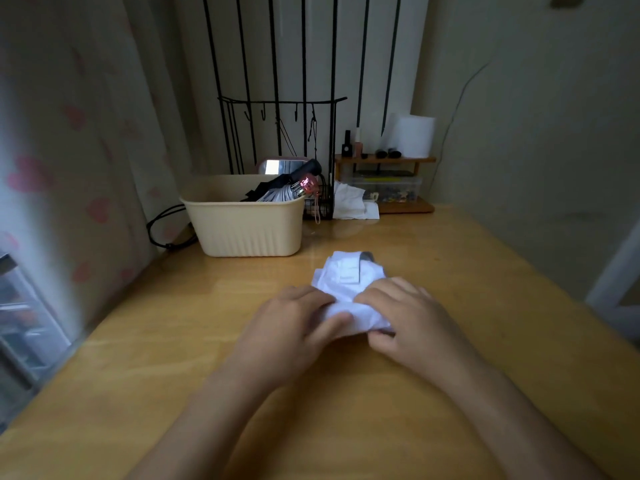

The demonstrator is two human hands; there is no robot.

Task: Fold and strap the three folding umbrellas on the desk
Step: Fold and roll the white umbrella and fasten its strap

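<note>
Left hand (294, 323) and right hand (405, 317) both clasped around white umbrella (349, 289) on desk (173, 341); bin (242, 223) beyond.

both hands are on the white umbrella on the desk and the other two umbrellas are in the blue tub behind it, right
Not quite: the tub is cream, not blue. The head view shows both the left hand and right hand on the white umbrella on the desk, with other umbrellas in that tub.
</note>
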